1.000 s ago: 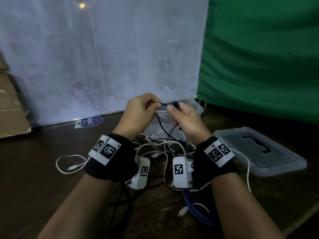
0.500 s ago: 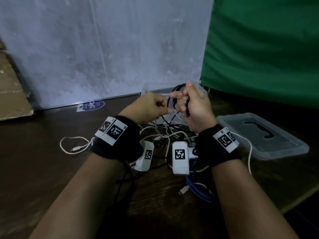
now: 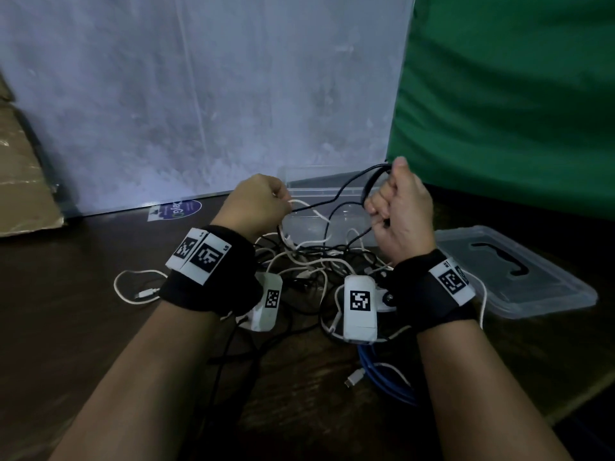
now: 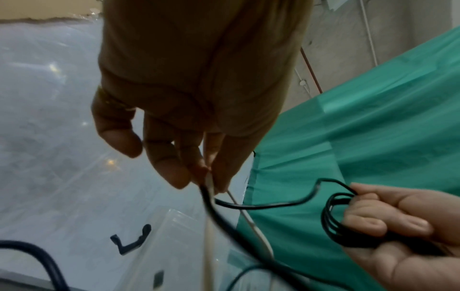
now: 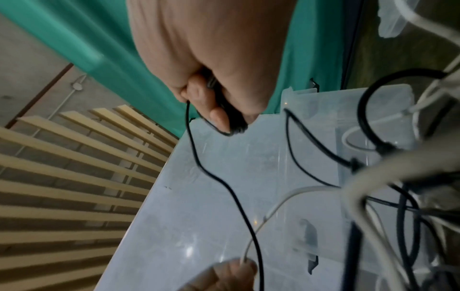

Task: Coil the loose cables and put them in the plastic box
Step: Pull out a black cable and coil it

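Our right hand point(image 3: 401, 211) is curled into a fist around a small coil of black cable point(image 4: 333, 218), several loops gathered under the fingers point(image 4: 388, 222), thumb up. From that coil the black cable runs slack across to our left hand point(image 3: 258, 204), which pinches it between thumb and fingertips point(image 4: 171, 173) together with a white cable point(image 3: 307, 207) that droops from the same pinch. Both hands hang in the air above a tangle of white and black cables point(image 3: 316, 264) lying on the dark wooden table point(image 3: 66, 311).

Just behind the hands stands the clear plastic box point(image 3: 319, 191), open at the top, against a pale sheet-covered wall point(image 3: 199, 94). Its lid point(image 3: 519, 277), with a black handle, lies flat on the table to the right of the box. A blue cable point(image 3: 389, 387) lies near our right forearm, and a loose white cable loop point(image 3: 133, 287) sits apart on the left. A green cloth point(image 3: 515, 94) hangs on the right, cardboard point(image 3: 23, 188) leans at far left.
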